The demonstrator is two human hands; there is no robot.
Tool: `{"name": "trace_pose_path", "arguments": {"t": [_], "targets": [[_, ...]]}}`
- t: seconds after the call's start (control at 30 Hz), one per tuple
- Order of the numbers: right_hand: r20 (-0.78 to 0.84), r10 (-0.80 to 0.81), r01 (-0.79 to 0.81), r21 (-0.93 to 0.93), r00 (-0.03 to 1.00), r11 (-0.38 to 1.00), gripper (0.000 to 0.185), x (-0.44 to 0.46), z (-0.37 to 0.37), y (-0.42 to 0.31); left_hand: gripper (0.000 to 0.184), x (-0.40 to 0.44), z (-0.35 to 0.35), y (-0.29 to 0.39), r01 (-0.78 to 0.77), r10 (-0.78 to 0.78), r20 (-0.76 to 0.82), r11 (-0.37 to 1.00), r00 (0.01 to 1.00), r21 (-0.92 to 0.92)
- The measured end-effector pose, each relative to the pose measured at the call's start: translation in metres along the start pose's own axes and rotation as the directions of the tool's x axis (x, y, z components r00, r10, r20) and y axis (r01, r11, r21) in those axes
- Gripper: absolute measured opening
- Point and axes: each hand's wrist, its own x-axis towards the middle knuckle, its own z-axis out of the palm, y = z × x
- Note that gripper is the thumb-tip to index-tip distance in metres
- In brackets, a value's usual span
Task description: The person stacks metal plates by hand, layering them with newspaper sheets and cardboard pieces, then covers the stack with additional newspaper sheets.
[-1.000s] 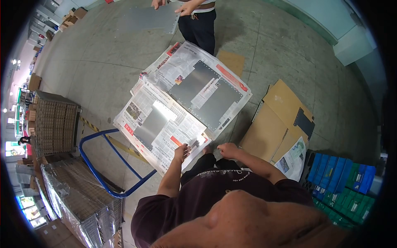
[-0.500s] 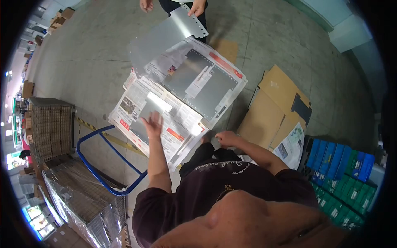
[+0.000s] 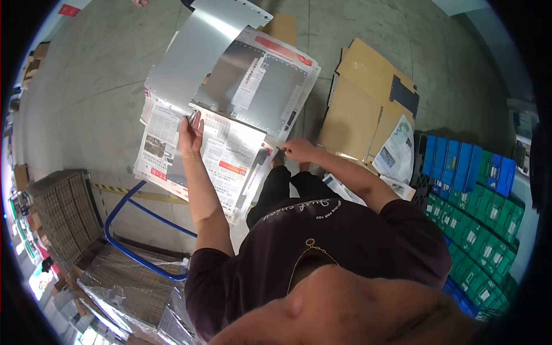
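Observation:
A large grey metal sheet [image 3: 192, 54] slants over the stack, its near corner at my left hand [image 3: 191, 135]. My left fingers are curled around that corner. Below lies newspaper [image 3: 221, 155] with red and black print. Beside it, a flat metal panel [image 3: 230, 75] with small holes along its edges rests on more newspaper, a printed paper strip on it. My right hand [image 3: 299, 150] is closed at the stack's near right corner; whatever its fingers hold, if anything, is hidden.
Flattened cardboard [image 3: 356, 115] lies to the right with a dark metal piece [image 3: 404, 96] on it. Blue and green bins [image 3: 460, 207] stand at far right. A blue tubular handle [image 3: 132, 247] and wire-mesh cages [image 3: 63, 213] are at left. Another person's hand [image 3: 140, 2] shows at the top edge.
My left hand has moved from above the newspaper to the metal sheet's corner. The sheet, held by the other person earlier, has come nearer. My right hand remains closed near the stack's corner.

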Motion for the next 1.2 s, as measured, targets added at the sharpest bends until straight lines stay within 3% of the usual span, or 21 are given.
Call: {"name": "trace_pose_path", "arguments": {"t": [0.07, 0.13, 0.2, 0.4, 0.5, 0.7, 1.2], "targets": [[0.059, 0.039, -0.040, 0.008, 0.998, 0.999, 0.026, -0.005, 0.008, 0.002, 0.029, 0.002, 0.000, 0.004, 0.003, -0.003, 0.006, 0.999, 1.000, 0.046], [0.119, 0.080, -0.082, 0.017, 0.990, 0.996, 0.026, -0.009, 0.016, 0.005, 0.031, 0.008, -0.006, 0.014, 0.003, 0.001, 0.144, 1.000, 0.990, -0.026], [0.182, 0.072, -0.071, -0.010, 0.981, 0.997, 0.027, -0.011, 0.028, 0.009, 0.032, 0.014, -0.009, 0.019, -0.019, 0.038, 0.137, 0.990, 0.990, -0.142], [0.246, 0.089, -0.089, -0.011, 0.965, 0.996, 0.028, -0.011, 0.036, -0.007, 0.037, 0.002, -0.021, 0.030, -0.104, 0.124, 0.086, 0.973, 0.989, -0.206], [0.259, 0.061, -0.065, 0.005, 0.964, 0.998, 0.027, -0.006, 0.045, -0.007, 0.037, -0.010, -0.030, 0.037, -0.100, 0.135, 0.146, 0.970, 0.980, -0.220], [0.327, 0.005, -0.016, 0.032, 0.945, 0.999, 0.026, 0.014, 0.049, -0.007, 0.033, -0.003, -0.062, 0.056, -0.234, 0.246, 0.049, 0.956, 0.968, -0.179], [0.467, 0.000, -0.004, 0.007, 0.884, 1.000, 0.026, 0.070, 0.038, 0.059, 0.035, 0.031, -0.094, 0.039, -0.310, 0.317, -0.007, 0.924, 0.949, -0.224]]}}
